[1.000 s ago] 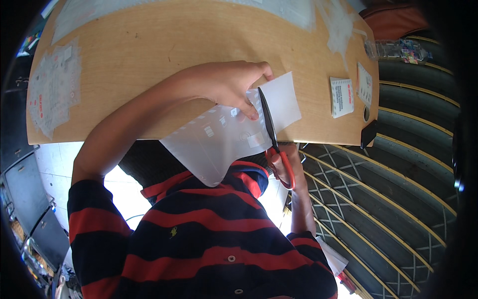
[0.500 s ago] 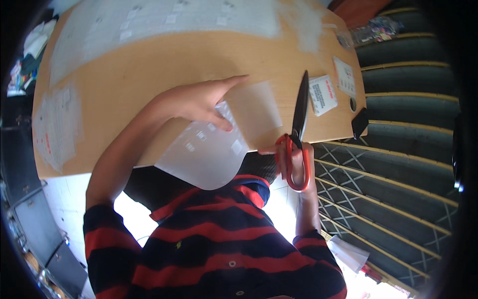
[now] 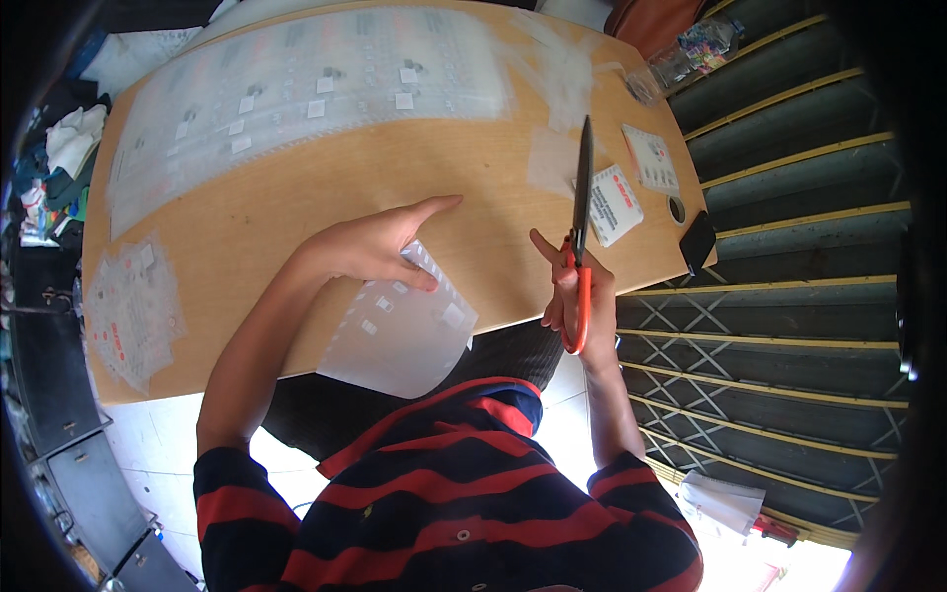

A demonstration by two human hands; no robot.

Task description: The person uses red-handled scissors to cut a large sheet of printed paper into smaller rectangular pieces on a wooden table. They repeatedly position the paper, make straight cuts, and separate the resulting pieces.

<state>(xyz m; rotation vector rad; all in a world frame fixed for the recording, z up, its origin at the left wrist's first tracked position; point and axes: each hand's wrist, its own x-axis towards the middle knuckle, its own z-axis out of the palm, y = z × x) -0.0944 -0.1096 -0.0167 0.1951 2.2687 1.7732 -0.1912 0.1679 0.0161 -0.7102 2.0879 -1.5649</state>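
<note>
The left hand grips a translucent plastic sheet at the table's near edge; the right hand holds red-handled scissors, blades pointing away.

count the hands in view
2: the left hand, its thumb on the translucent sheet, and the right hand, to its right, holding the orange-handled scissors. No other hands show, though some fingers are partly hidden.

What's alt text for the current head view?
A left hand holds a translucent sheet over a brown table's near edge; the right hand holds scissors with orange-red handles, blades pointing away. More translucent sheets lie along the far side.
</note>
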